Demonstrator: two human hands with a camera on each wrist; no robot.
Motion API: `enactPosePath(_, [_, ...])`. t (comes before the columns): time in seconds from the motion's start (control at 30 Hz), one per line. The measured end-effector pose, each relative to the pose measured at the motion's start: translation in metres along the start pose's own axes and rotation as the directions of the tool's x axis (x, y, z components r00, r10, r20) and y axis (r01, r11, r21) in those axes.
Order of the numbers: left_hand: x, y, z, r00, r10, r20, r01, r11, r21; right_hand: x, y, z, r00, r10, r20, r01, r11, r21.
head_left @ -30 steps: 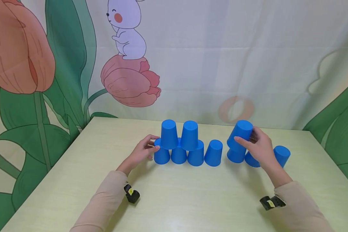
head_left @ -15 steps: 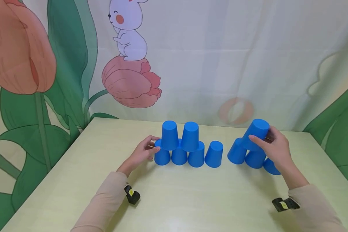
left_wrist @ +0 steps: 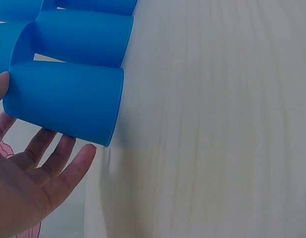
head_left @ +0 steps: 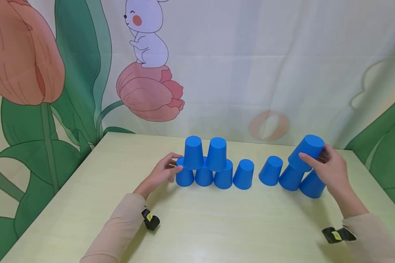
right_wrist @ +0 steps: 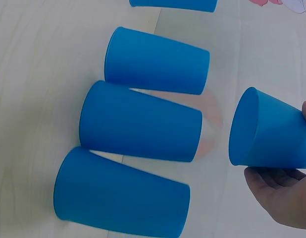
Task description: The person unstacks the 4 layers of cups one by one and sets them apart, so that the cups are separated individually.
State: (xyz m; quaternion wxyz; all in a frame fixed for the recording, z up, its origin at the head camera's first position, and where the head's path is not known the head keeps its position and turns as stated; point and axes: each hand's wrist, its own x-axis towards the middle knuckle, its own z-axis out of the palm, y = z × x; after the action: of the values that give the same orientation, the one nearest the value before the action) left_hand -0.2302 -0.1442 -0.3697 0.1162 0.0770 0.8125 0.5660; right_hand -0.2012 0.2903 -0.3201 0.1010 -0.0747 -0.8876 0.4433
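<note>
My right hand [head_left: 335,168] grips an upside-down blue cup [head_left: 305,151], tilted and raised above a row of three blue cups. In the right wrist view a gap separates this held cup [right_wrist: 277,134] from the row. Fingers of my left hand [head_left: 159,174] touch the end cup [head_left: 185,179] of another row, thumb at the front. The left wrist view shows its lower fingers [left_wrist: 69,171] spread loosely along that cup's side. Two cups, a left one [head_left: 193,153] and a right one [head_left: 216,155], stand upside down on this left row.
The left row ends in an uncovered cup [head_left: 243,174]. A gap separates it from the right row's first cup [head_left: 270,171], which stands slightly apart from the middle cup [head_left: 290,178]. Behind the pale table [head_left: 217,226] hangs a printed curtain [head_left: 217,73].
My right hand has carried its cup rightward, from above the right row's first cup to above the gap between its second and third. My left hand has stayed at the end cup.
</note>
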Motion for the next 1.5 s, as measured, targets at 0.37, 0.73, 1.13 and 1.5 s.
enactPosePath(0.37, [0.001, 0.003, 0.001, 1.0, -0.01, -0.001, 0.01, 1.0, 0.0, 0.0, 0.012, -0.018, 0.999, 0.02, -0.04, -0.019, 0.999, 0.029])
enactPosePath(0.73, [0.001, 0.004, 0.001, 1.0, -0.004, -0.002, 0.004, 1.0, 0.0, -0.002, 0.023, -0.033, 0.996, 0.038, -0.079, -0.039, 0.999, -0.014])
enactPosePath(1.13, [0.0, 0.004, 0.001, 1.0, -0.016, -0.006, 0.016, 1.0, 0.0, -0.001, 0.034, -0.043, 0.987, 0.091, -0.129, -0.096, 0.995, -0.035])
enactPosePath(1.5, [-0.004, 0.004, 0.001, 1.0, -0.016, -0.015, 0.016, 1.0, 0.0, 0.0, 0.046, -0.051, 0.98, 0.12, -0.16, -0.131, 0.99, -0.057])
